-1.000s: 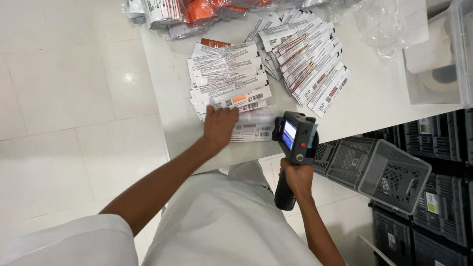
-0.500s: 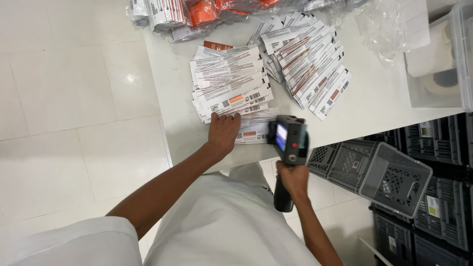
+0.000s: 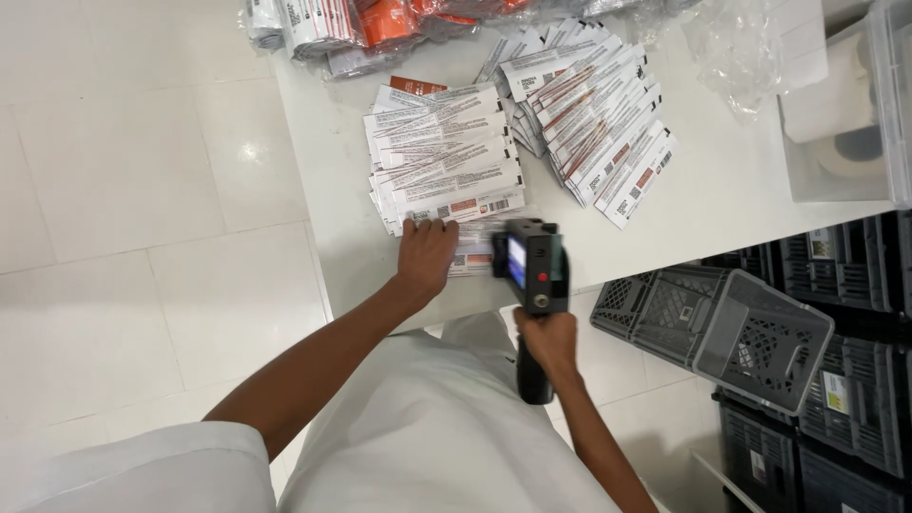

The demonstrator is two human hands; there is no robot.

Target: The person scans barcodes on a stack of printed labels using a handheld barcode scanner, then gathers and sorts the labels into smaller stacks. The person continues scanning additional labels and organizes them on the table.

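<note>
Packet (image 3: pixel 472 257) under left hand (image 3: pixel 426 255), seemingly flat.

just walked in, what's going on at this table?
A person stands at a white table. The left hand presses flat on a printed packet at the near edge of a fanned stack of packets. The right hand holds a handheld device with a screen by its handle, right beside that packet. A second fanned stack lies further right.

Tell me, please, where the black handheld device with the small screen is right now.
In the head view, the black handheld device is held in the right hand at the table's near edge, just right of the left hand resting on the packets.
</note>
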